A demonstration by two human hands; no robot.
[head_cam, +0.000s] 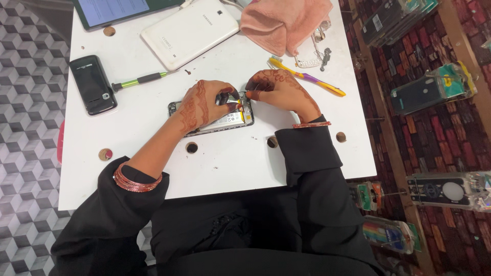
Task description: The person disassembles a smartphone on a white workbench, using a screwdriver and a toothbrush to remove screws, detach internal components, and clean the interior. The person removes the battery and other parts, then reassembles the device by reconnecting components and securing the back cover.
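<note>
An opened smartphone (231, 120) lies back-up on the white table (230, 163), its battery and inner parts exposed. My left hand (202, 105) rests over the phone's left and middle part, its fingertips pinching a small dark part at the phone's upper right end. My right hand (279, 89) meets it from the right, fingertips closed on the same spot at the phone's top edge. What the right fingers hold is too small to tell. Both wrists wear bangles and black sleeves.
A green-handled screwdriver (139, 79) lies left of the hands, beside a black phone (92, 84). A white tablet (190, 32), a dark tablet (115, 10), a pink cloth (286, 23) and a yellow-purple toothbrush (307, 77) lie behind. Packaged phone cases (432, 91) hang at right.
</note>
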